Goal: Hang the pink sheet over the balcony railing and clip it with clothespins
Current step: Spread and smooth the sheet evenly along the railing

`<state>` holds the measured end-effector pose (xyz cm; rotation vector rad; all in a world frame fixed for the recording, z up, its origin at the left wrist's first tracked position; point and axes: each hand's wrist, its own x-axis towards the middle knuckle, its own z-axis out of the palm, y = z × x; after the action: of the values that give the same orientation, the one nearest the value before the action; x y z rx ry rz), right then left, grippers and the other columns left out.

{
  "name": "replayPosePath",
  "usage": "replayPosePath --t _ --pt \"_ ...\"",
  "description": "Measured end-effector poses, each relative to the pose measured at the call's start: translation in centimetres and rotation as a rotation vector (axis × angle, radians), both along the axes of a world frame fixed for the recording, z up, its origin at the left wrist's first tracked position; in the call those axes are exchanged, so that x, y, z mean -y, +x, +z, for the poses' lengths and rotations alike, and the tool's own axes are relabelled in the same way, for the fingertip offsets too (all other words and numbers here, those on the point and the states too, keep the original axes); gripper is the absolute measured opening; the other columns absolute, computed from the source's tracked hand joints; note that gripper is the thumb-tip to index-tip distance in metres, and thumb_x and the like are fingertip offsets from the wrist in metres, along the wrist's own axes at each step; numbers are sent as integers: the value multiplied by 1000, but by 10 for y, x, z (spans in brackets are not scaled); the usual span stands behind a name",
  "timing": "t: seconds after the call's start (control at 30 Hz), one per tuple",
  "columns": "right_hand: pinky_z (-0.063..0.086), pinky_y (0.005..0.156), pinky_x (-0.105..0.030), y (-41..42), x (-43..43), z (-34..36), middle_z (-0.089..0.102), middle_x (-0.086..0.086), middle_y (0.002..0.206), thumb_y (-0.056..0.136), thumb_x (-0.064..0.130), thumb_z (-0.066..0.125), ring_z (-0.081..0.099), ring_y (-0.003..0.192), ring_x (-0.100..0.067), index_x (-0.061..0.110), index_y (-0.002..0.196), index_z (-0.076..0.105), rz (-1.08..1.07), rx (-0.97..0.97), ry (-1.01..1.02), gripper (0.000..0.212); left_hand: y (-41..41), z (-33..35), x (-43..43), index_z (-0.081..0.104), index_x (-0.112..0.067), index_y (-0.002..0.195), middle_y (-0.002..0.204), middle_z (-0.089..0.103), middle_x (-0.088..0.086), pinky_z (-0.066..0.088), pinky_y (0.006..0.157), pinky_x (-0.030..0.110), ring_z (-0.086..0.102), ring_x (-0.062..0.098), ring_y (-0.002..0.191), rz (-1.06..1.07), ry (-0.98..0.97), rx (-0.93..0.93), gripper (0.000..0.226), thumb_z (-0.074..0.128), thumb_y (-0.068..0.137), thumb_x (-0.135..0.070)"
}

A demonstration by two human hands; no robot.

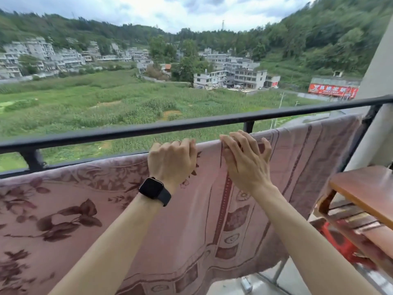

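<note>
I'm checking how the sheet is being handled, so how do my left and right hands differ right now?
The left hand has its fingers curled over the pink sheet at the top fold; the right hand is open, fingers spread. The left wrist carries a black watch and a ring shows on that hand; the right wrist is bare. Both rest side by side at the sheet's top edge.

Sheet point(191, 220) matt cloth; railing point(148, 129) blk metal.

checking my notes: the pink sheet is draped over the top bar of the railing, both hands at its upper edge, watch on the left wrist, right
Not quite. In the head view the pink sheet hangs over the lower bar, not the top bar, which is bare. Both hands, left hand and right hand, are at its upper edge, and the watch is on the left wrist.
</note>
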<state>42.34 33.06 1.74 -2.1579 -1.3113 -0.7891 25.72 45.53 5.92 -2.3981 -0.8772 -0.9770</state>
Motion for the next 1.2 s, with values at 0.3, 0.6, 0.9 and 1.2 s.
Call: replayPosePath --t 0.3,0.6,0.9,1.2 --pt "14 113 -59 182 80 -5 43 1 144 102 49 20 30 142 -23 31 134 49 -100 -134 113 48 7 -19 7 65 -9 71 57 62 11 42 67 39 57 31 55 220 93 107 46 38 103 -28" --pt "10 119 -56 210 99 -3 38 8 149 105 47 27 23 147 -18 40 145 38 134 -44 0 42 227 -10 125 70 -16 101 88 74 6 38 89 43 64 29 87 81 -47 28 42 35 99 -40" --pt "0 118 -50 384 178 -1 41 6 146 103 51 23 28 145 -20 42 143 42 -8 -54 2 46 267 -30 132 63 -12 98 91 67 11 37 88 44 57 31 84 147 -17 155 40 32 103 -36" --pt "20 116 -31 412 181 -23 29 5 159 105 38 43 26 142 -3 30 154 30 210 -631 444 51 351 -1 173 66 -17 99 83 69 5 44 83 43 63 30 81 51 -180 69 43 36 98 -49"
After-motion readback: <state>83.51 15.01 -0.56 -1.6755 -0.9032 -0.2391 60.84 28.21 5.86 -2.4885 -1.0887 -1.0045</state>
